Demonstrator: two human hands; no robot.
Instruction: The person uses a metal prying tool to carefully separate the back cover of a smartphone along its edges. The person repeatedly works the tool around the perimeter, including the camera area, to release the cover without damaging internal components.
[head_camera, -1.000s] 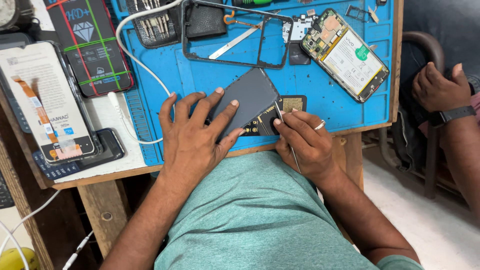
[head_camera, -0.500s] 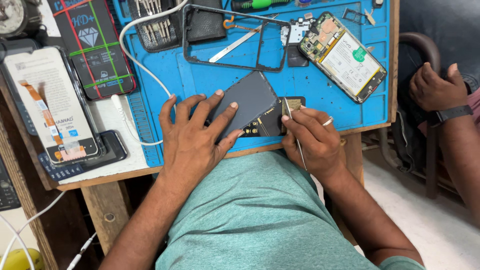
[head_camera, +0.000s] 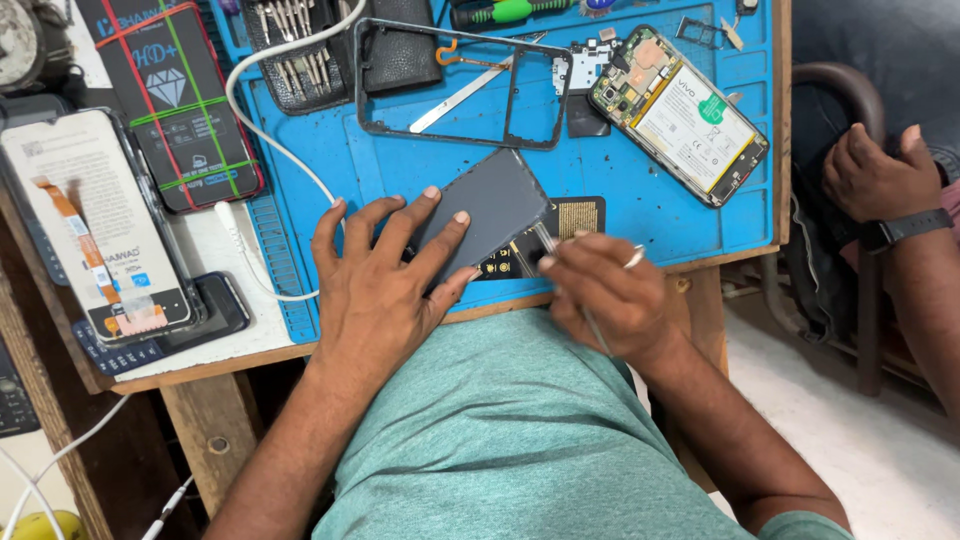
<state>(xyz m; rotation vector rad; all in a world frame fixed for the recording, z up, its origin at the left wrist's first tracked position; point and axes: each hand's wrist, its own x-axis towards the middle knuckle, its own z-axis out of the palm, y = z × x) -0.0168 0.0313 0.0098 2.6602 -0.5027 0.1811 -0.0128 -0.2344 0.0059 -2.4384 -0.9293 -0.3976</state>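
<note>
A dark grey phone panel (head_camera: 495, 200) lies tilted on the blue work mat (head_camera: 620, 195) near the table's front edge. My left hand (head_camera: 385, 275) rests flat on it with fingers spread, pressing its lower left part. Beside it, my right hand (head_camera: 600, 295) is closed on thin metal tweezers (head_camera: 548, 243). The tweezer tip meets the panel's lower right edge, over a black and gold label on the mat. The hand is slightly blurred.
An opened phone with exposed battery (head_camera: 682, 115) lies at the back right, an empty black phone frame (head_camera: 460, 85) and a tool case behind. Boxed screens (head_camera: 95, 225) sit left, with a white cable (head_camera: 262, 140). Another person's hand with a wristwatch (head_camera: 880, 185) is at the right.
My right hand has shifted slightly left and up along the panel's edge with the tweezers. My left hand stays pressed on the panel.
</note>
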